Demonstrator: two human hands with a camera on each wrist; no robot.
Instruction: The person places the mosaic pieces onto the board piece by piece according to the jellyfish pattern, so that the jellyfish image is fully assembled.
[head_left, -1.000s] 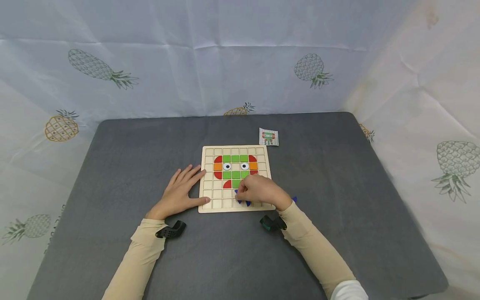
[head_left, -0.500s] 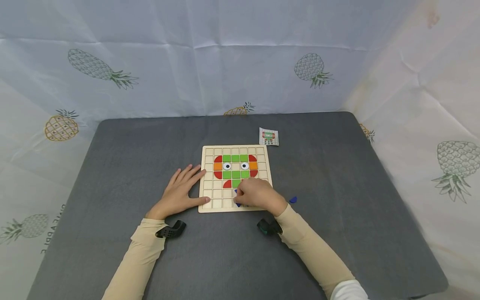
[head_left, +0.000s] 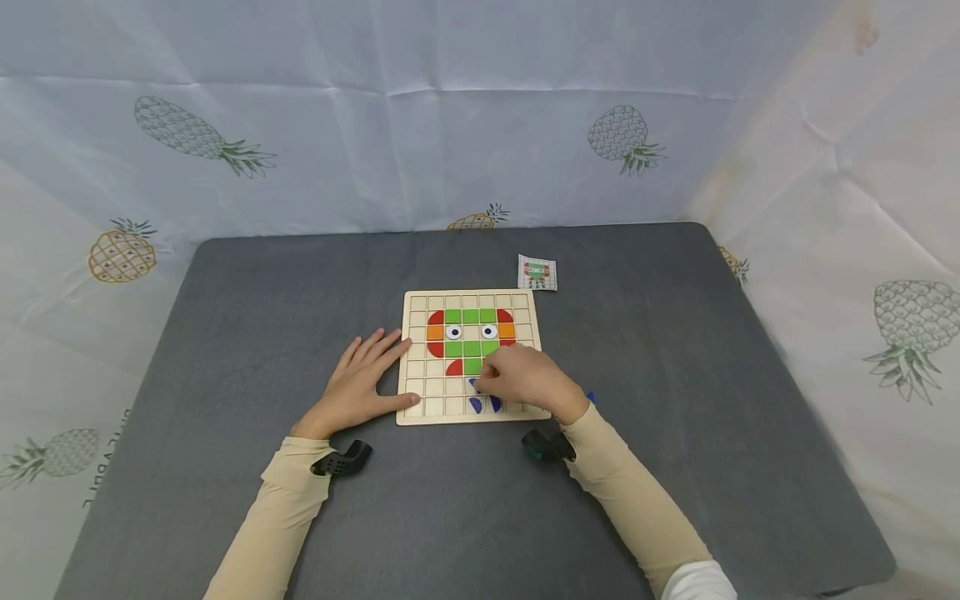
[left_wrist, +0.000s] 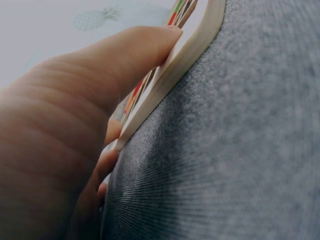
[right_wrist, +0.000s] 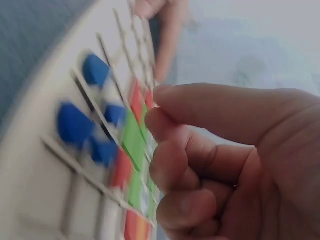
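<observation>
A square wooden grid board lies on the table, bearing red, green and orange tiles and two eye tiles. My left hand is spread at its left side, thumb and fingertips resting on the rim. Over the board's lower right, my right hand has its fingers curled, thumb and index tips together with nothing visible between them. Below them sit several blue quarter-round tiles, including a near-left blue tile and a neighbouring blue tile. In the right wrist view, one blue tile is blurred.
A small pattern card lies past the board's far right corner. Another blue piece is on the grey table, partly hidden by my right wrist. A pineapple-print cloth hangs behind the table.
My right hand dipped toward the near edge of the board, then drew back up and right, uncovering the near blue tiles. My left hand has stayed in place.
</observation>
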